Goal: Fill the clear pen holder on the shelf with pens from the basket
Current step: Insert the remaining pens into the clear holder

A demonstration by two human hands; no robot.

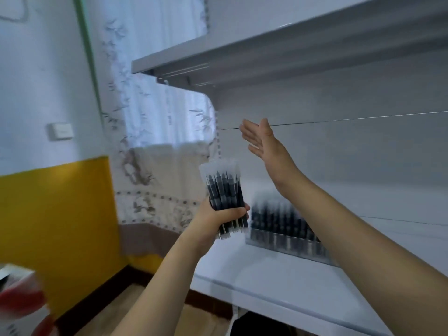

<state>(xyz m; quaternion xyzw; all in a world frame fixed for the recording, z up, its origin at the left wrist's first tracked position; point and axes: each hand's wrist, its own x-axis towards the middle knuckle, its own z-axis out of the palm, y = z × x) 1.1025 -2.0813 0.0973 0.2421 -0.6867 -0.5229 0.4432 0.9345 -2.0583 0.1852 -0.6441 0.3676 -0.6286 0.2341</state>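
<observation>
Nearest to the camera, the shelf (278, 287) carries the clear pen holder (286, 236) at its far side; it is blurred but seems already to have dark pens standing in it. Left of it, and nearly touching, the left hand (223, 214) grips a bundle of pens (224, 190), long axis upright and slightly tilted. Higher and farther, the right hand (264, 144) is empty, fingers straight. I judge the left hand nearer to the holder, which lies to its right.
</observation>
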